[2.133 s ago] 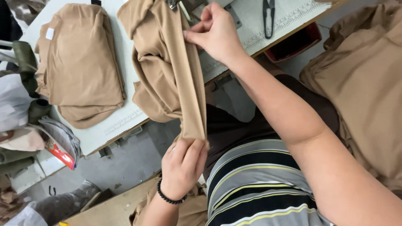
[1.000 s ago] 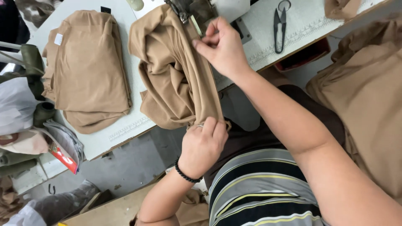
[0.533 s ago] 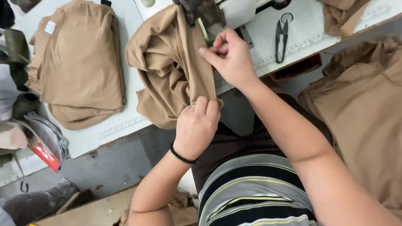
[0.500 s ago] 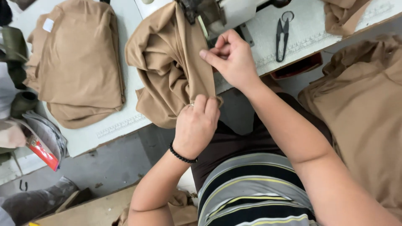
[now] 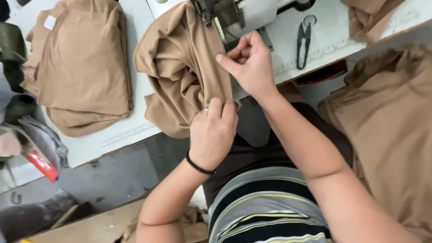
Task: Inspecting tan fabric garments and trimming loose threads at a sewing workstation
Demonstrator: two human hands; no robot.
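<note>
Tan knit garment point(image 5: 180, 76) — bunched on the white sewing table point(image 5: 112, 135), its folded edge drawn taut toward the sewing machine point(image 5: 225, 11) at the table's far side. The edge was pinched by the left hand point(image 5: 213, 132) at the table's near rim and by the right hand point(image 5: 249, 63) nearer the machine, seemingly so the layers stayed aligned. Black snips point(image 5: 303, 40) were laid right of the machine — a stack of tan pieces point(image 5: 81, 67) at the table's left.

Head view, looking steeply down from close above

The single camera sits above the person's striped lap, facing forward and down onto the counter point(image 5: 112, 139) edge; the sewing machine point(image 5: 234, 11) lies at the top of frame, the floor below left of the counter.
</note>
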